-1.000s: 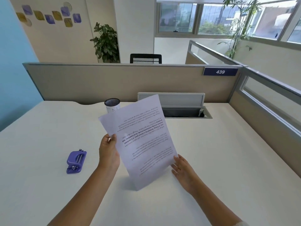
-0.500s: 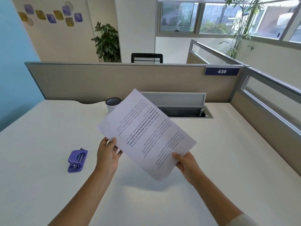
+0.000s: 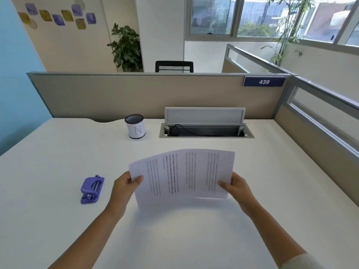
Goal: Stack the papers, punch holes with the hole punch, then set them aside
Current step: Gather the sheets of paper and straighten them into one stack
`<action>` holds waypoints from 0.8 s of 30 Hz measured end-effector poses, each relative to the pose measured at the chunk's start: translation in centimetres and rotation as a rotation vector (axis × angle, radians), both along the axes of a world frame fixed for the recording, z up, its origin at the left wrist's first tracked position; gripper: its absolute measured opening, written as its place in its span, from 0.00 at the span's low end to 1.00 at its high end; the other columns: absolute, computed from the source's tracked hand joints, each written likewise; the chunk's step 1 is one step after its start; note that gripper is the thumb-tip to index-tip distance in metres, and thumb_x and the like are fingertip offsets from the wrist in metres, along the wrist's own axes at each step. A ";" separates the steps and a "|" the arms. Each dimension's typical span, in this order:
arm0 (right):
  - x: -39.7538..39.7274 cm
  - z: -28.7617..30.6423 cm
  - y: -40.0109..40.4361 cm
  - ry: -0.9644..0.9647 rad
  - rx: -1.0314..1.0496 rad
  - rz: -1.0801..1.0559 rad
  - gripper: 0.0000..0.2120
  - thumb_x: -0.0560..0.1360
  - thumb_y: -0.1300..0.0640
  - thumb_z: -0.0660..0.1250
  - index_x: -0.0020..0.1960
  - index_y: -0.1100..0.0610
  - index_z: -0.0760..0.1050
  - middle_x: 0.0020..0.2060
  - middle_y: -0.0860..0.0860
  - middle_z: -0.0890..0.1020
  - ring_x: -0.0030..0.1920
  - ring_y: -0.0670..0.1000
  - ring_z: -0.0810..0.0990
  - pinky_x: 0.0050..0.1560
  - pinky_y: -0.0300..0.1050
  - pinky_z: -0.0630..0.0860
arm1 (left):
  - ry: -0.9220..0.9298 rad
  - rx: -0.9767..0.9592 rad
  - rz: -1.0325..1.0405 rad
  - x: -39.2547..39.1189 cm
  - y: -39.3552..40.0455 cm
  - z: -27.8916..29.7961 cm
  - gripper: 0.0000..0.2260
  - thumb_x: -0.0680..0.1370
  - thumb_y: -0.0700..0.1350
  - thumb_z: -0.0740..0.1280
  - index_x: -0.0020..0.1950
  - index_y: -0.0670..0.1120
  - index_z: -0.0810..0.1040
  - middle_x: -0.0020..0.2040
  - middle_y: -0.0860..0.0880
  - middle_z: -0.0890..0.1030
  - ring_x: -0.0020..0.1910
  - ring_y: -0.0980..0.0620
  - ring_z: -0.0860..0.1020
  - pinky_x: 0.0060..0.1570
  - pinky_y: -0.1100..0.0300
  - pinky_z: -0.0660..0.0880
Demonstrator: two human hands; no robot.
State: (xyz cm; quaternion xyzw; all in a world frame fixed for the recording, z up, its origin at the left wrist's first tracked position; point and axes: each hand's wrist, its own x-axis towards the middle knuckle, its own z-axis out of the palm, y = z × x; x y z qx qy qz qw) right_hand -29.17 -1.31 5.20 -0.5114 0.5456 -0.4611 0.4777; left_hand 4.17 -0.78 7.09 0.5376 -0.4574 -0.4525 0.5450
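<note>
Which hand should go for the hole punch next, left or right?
Left. The hole punch lies on the desk just outboard of the left hand; the right hand is across the papers, which both hands hold.

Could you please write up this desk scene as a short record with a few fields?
papers: printed sheets held landscape above the desk, slightly bowed
left hand: grips the papers' left edge
right hand: grips the papers' right edge
hole punch: purple, lying on the desk left of the left hand, untouched
pen cup: mesh, white label, upright near the partition
cable tray: lid open, black cable inside
desk: white
partition sign: 439
</note>
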 end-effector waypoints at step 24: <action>6.5 -0.2 0.8 -0.716 0.186 -0.122 0.15 0.76 0.67 0.61 0.59 0.52 0.71 0.52 0.50 0.81 0.50 0.52 0.80 0.42 0.43 0.80 | 0.504 0.072 0.053 -3.2 0.8 -0.8 0.09 0.78 0.36 0.58 0.48 0.47 0.76 0.41 0.55 0.85 0.40 0.58 0.82 0.38 0.63 0.80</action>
